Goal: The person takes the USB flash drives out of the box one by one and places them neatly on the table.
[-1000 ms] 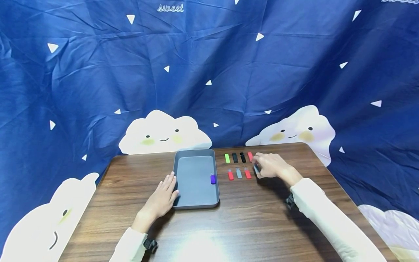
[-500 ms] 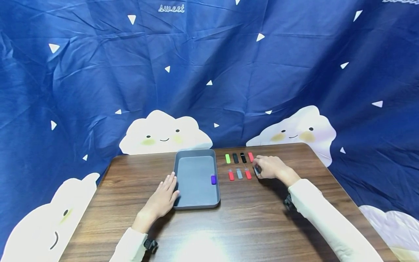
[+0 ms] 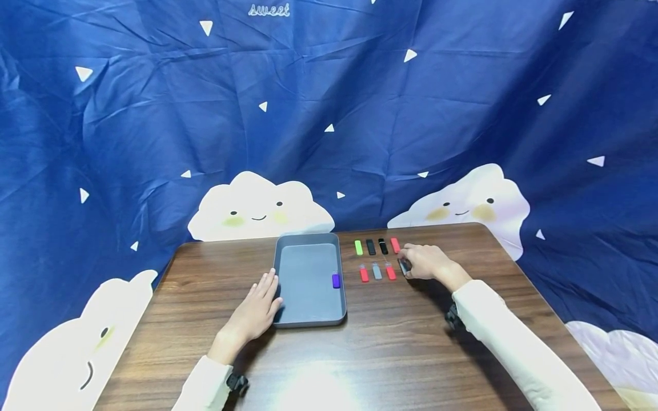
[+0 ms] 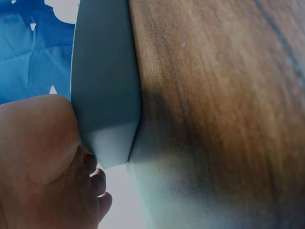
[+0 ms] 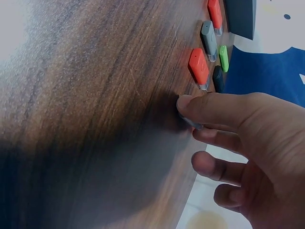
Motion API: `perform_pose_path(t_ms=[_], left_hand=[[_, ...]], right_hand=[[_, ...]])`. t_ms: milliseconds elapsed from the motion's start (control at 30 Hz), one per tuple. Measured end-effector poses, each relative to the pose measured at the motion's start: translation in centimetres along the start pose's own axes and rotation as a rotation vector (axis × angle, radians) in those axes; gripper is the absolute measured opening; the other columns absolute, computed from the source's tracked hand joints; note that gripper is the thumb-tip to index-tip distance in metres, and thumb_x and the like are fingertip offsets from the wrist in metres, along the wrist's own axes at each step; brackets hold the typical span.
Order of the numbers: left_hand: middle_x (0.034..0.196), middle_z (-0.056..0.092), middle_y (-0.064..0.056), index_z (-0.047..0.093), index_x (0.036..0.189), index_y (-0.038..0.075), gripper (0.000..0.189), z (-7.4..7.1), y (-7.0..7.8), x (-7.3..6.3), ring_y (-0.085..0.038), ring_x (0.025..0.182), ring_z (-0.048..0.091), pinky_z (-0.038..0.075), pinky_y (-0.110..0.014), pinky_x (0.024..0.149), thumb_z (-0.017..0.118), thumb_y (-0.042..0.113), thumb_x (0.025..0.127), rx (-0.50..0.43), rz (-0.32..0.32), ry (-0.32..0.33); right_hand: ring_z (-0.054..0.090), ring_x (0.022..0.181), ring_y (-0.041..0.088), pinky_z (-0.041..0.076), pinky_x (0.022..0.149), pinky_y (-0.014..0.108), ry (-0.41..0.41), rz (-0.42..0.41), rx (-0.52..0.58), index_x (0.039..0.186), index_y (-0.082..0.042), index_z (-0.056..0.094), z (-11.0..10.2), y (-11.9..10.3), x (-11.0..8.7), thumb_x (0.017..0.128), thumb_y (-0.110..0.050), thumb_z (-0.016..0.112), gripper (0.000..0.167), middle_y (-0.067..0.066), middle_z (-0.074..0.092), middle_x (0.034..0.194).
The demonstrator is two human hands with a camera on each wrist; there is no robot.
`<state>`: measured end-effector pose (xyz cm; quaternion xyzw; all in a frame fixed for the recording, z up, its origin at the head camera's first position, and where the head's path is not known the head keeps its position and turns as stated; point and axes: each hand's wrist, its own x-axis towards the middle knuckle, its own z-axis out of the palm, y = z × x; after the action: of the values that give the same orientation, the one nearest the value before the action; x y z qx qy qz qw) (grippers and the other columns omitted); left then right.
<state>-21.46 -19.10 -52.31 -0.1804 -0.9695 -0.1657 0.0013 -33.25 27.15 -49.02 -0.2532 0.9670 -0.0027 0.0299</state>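
Observation:
In the head view my left hand lies flat, fingers straight, against the left rim of a grey tray. The left wrist view has this hand at the tray's outer wall. Inside the tray lies one purple USB stick, near the right wall. My right hand, at the right end of the rows of sticks, pinches a small grey USB stick between thumb and forefinger, close over the table. Most of that stick is hidden by the thumb, and the other fingers are loosely bent.
Two rows of USB sticks lie between tray and right hand. The back row has a green one, two dark ones and a red one. In front are two red sticks around a grey one. A blue curtain hangs behind the table.
My right wrist has shifted slightly left, with the fingers staying at the grey stick. The left hand and the tray keep their places; the head view has moved a little.

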Motion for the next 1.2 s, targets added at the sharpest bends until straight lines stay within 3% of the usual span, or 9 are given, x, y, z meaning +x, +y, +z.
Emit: perform_pose_path(t_ms=[567,867,1067,1200], left_hand=[[0.176,0.02,-0.025,0.032,0.162,-0.01,0.061,0.1,-0.1,0.1,-0.045,0.163,0.023,0.023,-0.062,0.132,0.046,0.025,0.115,0.023,-0.01,-0.012],[0.176,0.021,-0.025,0.033,0.162,-0.01,0.061,0.2,0.0,0.1,-0.045,0.163,0.024,0.024,-0.062,0.132,0.046,0.025,0.115,0.016,0.0,-0.004],[0.175,0.023,-0.026,0.035,0.161,-0.011,0.06,0.2,-0.1,0.0,-0.046,0.162,0.025,0.025,-0.063,0.132,0.047,0.024,0.114,0.015,0.002,0.009],[0.175,0.022,-0.026,0.034,0.161,-0.01,0.06,0.2,0.0,0.1,-0.046,0.162,0.024,0.024,-0.062,0.132,0.047,0.024,0.114,0.019,0.001,0.005]], right_hand=[[0.071,0.086,0.029,0.061,0.076,0.053,-0.018,0.015,0.012,0.134,-0.009,0.071,-0.3,0.1,-0.1,0.081,-0.027,0.09,0.06,0.007,0.068,0.115],[0.067,0.08,0.023,0.059,0.073,0.052,0.012,0.008,0.045,0.116,-0.011,0.075,-1.6,-0.6,-0.5,0.082,-0.021,0.086,0.037,0.002,0.067,0.101],[0.071,0.086,0.024,0.06,0.076,0.051,0.035,0.003,0.048,0.114,-0.011,0.075,-2.7,-2.2,0.4,0.089,-0.026,0.081,0.029,0.001,0.071,0.098],[0.07,0.085,0.022,0.06,0.075,0.05,0.054,-0.003,0.058,0.104,-0.016,0.076,-3.4,-3.6,1.2,0.092,-0.029,0.079,0.018,-0.003,0.072,0.091]])
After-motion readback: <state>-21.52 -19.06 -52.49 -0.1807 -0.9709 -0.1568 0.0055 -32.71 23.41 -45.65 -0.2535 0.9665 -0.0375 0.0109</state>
